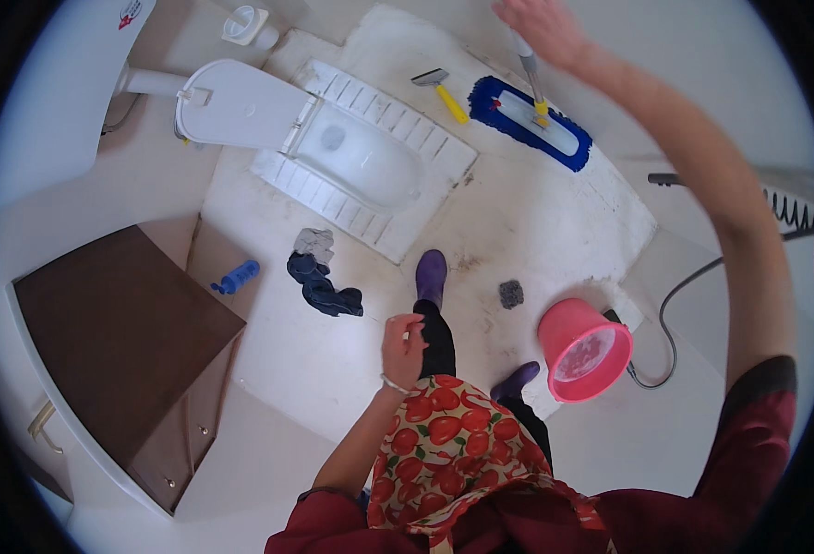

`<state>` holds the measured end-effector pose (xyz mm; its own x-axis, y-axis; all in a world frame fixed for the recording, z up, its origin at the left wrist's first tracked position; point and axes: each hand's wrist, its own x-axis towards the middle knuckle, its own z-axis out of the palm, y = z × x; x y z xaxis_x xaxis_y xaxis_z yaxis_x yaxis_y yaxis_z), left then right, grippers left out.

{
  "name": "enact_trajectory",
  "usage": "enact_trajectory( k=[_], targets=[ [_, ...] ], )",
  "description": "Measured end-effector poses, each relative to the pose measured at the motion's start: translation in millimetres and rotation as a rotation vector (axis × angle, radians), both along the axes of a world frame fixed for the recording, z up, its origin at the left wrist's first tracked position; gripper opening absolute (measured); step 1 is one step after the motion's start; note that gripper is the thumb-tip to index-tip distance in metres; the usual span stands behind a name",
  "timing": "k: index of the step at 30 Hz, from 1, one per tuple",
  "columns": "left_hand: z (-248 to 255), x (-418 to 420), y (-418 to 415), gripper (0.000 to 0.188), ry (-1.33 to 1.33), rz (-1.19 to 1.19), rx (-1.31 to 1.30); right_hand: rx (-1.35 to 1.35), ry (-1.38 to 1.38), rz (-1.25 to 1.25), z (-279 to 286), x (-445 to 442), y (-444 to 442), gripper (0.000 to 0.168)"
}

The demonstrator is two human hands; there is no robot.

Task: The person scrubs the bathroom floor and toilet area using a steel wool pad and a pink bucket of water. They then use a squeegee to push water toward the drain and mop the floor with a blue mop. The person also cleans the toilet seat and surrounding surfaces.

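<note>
My right hand (545,31) reaches far up to the top edge of the view, over the handle (526,55) of a flat mop. Part of that hand is cut off, and whether it grips the handle is unclear. The mop's blue fringed head (528,124) lies on the floor by the wall. In front of the apron (441,429), my left hand (405,346) hangs with loosely curled fingers and holds nothing. A scraper with a yellow handle (452,104) lies between the mop head and the white squat toilet (362,156), whose lid (244,104) is raised.
Right of my purple boots (432,273) stands a pink bucket (562,332) of sudsy water, near a dark scouring pad (511,294). Dark and grey cloths (324,287) and a blue bottle (239,277) lie left. A brown vanity cabinet (123,332) and a hose (673,325) flank the floor.
</note>
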<state>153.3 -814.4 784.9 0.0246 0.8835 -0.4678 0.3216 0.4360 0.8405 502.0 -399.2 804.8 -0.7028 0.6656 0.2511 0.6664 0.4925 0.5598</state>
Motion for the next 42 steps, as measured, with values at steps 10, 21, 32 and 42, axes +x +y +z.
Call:
enact_trajectory(
  k=[10,21,32,42],
  targets=[
    [1,-45,51,0.016,-0.020,0.049,-0.113,0.064,-0.395,-0.035,1,17,150,0.022],
    [-4,-37,67,0.015,-0.079,-0.005,-0.120,-0.950,-0.928,-1.118,48,-1,53,0.040],
    [41,72,91,0.016,-0.236,-0.248,-0.005,-1.338,0.364,-1.505,67,84,-317,0.030],
    [31,65,55,0.015,-0.082,-0.404,-0.088,-1.892,1.169,-1.727,77,-40,-511,0.039]
  ],
)
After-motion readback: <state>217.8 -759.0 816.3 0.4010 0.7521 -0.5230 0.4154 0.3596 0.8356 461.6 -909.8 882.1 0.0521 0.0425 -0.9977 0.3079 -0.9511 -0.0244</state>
